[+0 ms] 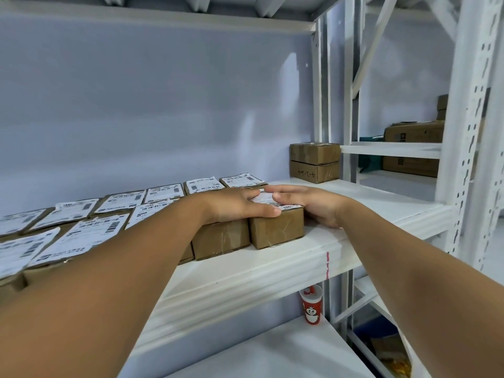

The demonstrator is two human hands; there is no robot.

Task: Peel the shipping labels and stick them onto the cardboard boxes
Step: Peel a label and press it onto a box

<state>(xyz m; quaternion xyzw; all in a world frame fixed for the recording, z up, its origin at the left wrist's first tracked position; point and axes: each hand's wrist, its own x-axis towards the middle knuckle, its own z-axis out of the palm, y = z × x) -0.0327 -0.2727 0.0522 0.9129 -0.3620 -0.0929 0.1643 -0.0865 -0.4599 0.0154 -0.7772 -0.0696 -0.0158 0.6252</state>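
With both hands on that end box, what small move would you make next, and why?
Probably sweep the right hand outward to smooth the label: it and the left hand lie flat on top of the box, so the label seems placed.

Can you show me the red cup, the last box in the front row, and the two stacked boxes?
Red cup (pixel 311 309): head view, its printed front.
Last front-row box (pixel 276 228): head view, its brown front side.
Two stacked boxes (pixel 313 154): head view, top box's front.
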